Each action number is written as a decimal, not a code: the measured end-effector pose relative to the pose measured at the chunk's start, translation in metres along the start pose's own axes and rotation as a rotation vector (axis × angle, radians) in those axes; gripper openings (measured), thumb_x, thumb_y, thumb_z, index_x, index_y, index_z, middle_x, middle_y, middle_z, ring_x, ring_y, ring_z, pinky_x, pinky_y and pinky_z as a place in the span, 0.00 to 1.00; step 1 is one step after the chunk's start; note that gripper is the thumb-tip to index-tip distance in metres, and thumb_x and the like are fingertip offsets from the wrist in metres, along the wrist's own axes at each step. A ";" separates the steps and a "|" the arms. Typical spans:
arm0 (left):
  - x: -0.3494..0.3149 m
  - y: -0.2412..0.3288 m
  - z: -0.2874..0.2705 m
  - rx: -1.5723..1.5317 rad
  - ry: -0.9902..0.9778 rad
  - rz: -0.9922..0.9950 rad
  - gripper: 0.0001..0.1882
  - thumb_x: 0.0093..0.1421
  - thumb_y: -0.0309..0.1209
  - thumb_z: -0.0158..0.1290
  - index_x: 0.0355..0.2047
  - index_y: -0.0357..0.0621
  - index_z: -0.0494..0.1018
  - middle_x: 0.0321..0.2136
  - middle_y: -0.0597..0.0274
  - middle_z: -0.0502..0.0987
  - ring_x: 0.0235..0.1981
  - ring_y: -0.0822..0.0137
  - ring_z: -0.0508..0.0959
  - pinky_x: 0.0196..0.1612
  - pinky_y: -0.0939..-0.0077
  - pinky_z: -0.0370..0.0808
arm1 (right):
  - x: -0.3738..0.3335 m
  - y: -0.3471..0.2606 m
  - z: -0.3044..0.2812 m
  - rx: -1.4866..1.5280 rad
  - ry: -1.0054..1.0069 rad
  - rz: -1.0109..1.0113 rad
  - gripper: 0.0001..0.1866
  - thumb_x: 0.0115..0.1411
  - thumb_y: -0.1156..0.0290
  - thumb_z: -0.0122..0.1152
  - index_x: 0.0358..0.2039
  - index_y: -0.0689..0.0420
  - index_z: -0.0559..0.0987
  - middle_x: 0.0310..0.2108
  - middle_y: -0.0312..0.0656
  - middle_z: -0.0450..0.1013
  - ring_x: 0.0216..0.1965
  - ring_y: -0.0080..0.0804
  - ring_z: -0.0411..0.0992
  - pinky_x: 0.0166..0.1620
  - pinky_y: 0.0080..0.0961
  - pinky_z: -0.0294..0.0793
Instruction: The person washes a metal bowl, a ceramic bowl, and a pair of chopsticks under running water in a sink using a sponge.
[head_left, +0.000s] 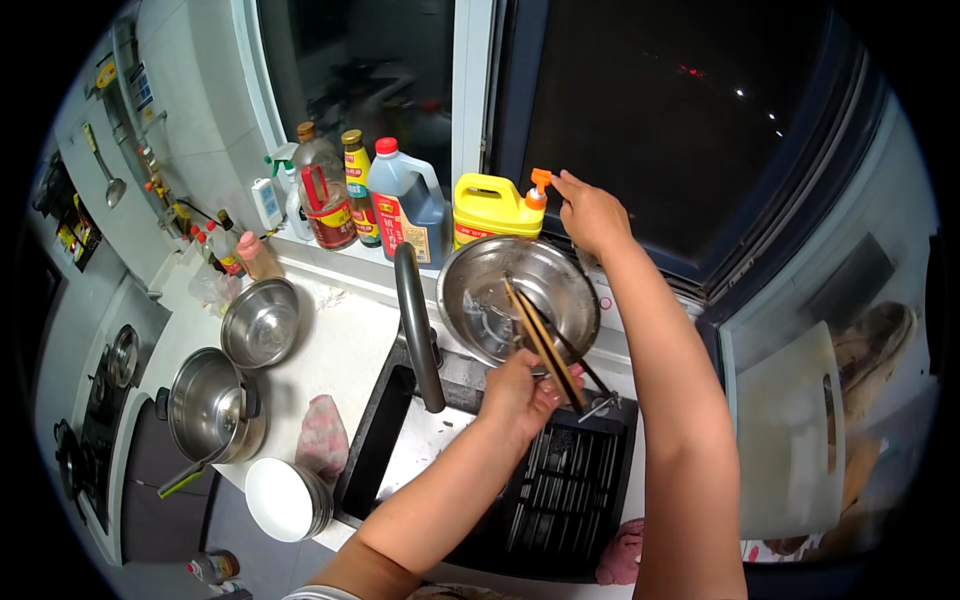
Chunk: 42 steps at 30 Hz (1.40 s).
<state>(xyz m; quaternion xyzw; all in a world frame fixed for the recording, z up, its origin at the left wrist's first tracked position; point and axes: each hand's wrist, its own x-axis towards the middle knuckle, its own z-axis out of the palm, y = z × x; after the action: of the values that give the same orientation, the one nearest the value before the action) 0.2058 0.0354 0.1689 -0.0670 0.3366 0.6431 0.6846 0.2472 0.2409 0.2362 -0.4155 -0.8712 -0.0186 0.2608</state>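
My left hand [522,393] is closed round several chopsticks [540,340], some light and some dark, above the sink [365,440]. The chopsticks slant across a large steel basin [470,300] behind the hand. My fingers are close to the basin's near rim; I cannot tell whether they touch it. Higher up, my right hand [595,215] reaches to the orange pump top [540,180] of a yellow jug [485,205]. Its fingers are stretched out at the pump, and part of the contact is hidden. A black drain rack [565,490] lies in the sink's right side.
A tall faucet [415,330] rises over the sink. Left stand a steel bowl [262,322], a pot [205,400], stacked white bowls [280,500] and a cloth [322,437]. Bottles, including a large dark jug [410,205], line the window ledge. A pink cloth [622,552] lies lower right.
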 end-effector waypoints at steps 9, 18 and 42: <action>0.016 0.014 0.039 0.034 -0.119 0.089 0.14 0.53 0.24 0.32 0.38 0.26 0.58 0.30 0.37 0.69 0.28 0.50 0.76 0.35 0.57 0.77 | 0.049 -0.012 -0.006 -0.092 -0.413 0.033 0.18 0.58 0.72 0.45 0.50 0.43 0.72 0.49 0.39 0.69 0.49 0.39 0.68 0.50 0.32 0.68; 0.023 0.017 0.055 0.000 -0.166 0.062 0.11 0.55 0.23 0.32 0.36 0.27 0.59 0.28 0.42 0.68 0.26 0.51 0.75 0.30 0.55 0.78 | 0.044 -0.012 -0.005 -0.085 -0.459 0.044 0.16 0.59 0.69 0.45 0.47 0.47 0.73 0.45 0.42 0.71 0.47 0.40 0.69 0.48 0.33 0.69; -0.038 -0.041 -0.216 0.160 0.152 -0.541 0.17 0.51 0.27 0.37 0.39 0.28 0.64 0.34 0.35 0.73 0.35 0.49 0.76 0.45 0.56 0.72 | -0.238 -0.064 -0.010 1.335 -0.327 0.910 0.17 0.58 0.58 0.53 0.37 0.60 0.76 0.29 0.36 0.72 0.30 0.22 0.70 0.35 0.18 0.69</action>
<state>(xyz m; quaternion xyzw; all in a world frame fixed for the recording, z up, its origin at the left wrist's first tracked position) 0.1646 -0.1169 0.0104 -0.1483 0.4064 0.4018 0.8071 0.3281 0.0264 0.1442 -0.4826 -0.4724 0.6716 0.3047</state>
